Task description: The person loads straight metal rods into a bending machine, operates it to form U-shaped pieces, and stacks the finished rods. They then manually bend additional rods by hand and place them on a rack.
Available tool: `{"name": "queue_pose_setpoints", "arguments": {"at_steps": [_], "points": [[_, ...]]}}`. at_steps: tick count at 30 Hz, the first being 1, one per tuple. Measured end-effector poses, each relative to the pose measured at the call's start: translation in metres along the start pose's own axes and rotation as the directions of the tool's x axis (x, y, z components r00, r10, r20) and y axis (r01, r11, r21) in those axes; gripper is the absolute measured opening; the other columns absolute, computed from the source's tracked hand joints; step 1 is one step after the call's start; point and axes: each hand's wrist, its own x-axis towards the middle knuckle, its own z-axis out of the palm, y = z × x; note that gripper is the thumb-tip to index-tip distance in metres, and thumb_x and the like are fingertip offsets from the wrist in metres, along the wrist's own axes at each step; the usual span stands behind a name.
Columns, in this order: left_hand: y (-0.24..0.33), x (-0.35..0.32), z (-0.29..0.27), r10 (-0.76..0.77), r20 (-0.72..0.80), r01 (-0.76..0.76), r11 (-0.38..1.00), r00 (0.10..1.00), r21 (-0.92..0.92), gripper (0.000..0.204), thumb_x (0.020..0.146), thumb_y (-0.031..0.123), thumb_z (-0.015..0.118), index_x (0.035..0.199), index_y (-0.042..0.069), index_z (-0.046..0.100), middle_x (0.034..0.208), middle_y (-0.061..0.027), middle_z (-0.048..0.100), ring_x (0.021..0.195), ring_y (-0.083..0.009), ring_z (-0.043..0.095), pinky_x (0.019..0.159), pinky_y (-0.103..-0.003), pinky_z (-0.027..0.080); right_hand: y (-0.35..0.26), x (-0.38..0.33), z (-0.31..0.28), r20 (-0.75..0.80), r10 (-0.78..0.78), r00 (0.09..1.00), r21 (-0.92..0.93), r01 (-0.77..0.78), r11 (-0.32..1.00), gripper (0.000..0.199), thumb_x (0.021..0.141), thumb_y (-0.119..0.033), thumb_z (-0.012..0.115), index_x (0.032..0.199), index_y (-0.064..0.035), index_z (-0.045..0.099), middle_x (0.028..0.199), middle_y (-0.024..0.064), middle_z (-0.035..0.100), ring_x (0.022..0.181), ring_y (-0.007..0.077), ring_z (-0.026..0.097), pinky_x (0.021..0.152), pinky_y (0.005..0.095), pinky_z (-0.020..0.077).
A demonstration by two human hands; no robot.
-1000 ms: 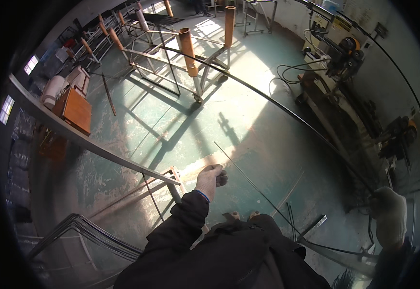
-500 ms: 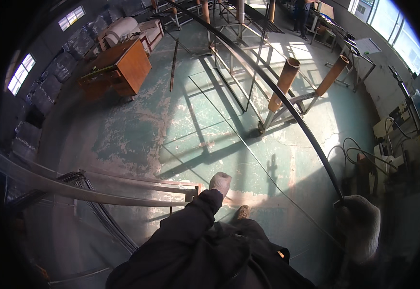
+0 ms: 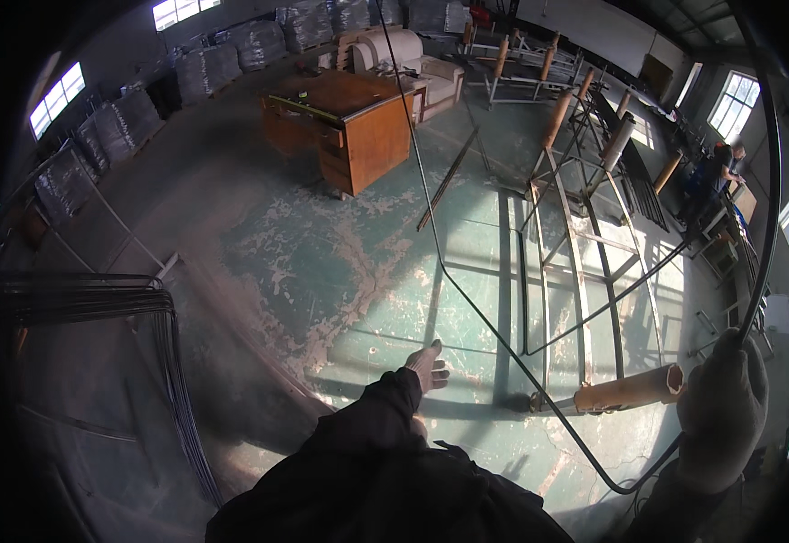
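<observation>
Right hand, gloved, clenched round a long bent steel rod, carrying it clear of the floor. Left hand free, fingers loosely extended, grasping nothing.

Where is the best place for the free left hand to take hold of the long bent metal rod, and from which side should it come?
Probably the straight run of the rod just right of the open left hand, reached from the left. The right hand, gloved, grips the far end past the curved bend, so a second hold there would likely steady it.
</observation>
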Motion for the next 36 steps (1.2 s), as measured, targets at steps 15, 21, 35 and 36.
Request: {"name": "queue_pose_setpoints", "arguments": {"at_steps": [15,21,35,36], "points": [[0.538,0.088,-0.004,0.635,0.1,-0.212,0.396,0.766,-0.893,0.06,0.125,0.047,0.044,0.135,-0.005,0.072,0.133,-0.022,0.08,0.125,-0.0374,0.077,0.116,-0.055,0.061,0.219,0.35,0.281,-0.013,0.43,0.903,0.662,-0.314,0.68,0.046,0.111,-0.001,0.062,0.156,0.0063,0.064,0.122,0.0063,0.072,0.094,0.0115,0.065,0.082,0.0252,0.0512],[0.67,0.008,-0.046,0.653,-0.407,-0.622,0.126,0.639,-0.773,0.059,0.125,0.049,0.046,0.13,-0.003,0.072,0.115,-0.0144,0.078,0.103,-0.0299,0.074,0.101,-0.048,0.063,0.238,0.524,0.51,0.159,0.415,0.896,0.774,-0.374,0.511,0.034,0.122,-0.026,0.062,0.141,0.0008,0.07,0.078,-0.0098,0.042,0.059,-0.001,0.034,0.05,0.0203,0.0237],[0.978,0.223,-0.315,0.381,-0.807,-0.887,0.096,0.452,-0.451,0.034,0.122,0.033,0.05,0.091,0.019,0.055,0.068,0.0094,0.031,0.052,-0.0093,0.025,0.049,-0.031,0.021,0.154,0.642,1.078,0.438,0.467,0.768,0.371,-0.628,0.684,0.031,0.117,-0.029,0.069,0.129,-0.0008,0.077,0.077,-0.001,0.062,0.064,0.0086,0.052,0.059,0.0307,0.043],[1.009,0.231,-0.332,0.307,-0.846,-0.9,0.161,0.435,-0.405,0.035,0.122,0.031,0.048,0.089,0.02,0.051,0.067,0.0098,0.029,0.052,-0.0098,0.022,0.05,-0.032,0.019,0.149,0.635,1.113,0.412,0.563,0.716,0.33,-0.693,0.64,0.034,0.117,-0.031,0.071,0.118,0.0012,0.081,0.079,0.0003,0.067,0.068,0.0094,0.053,0.063,0.0326,0.044]]}}
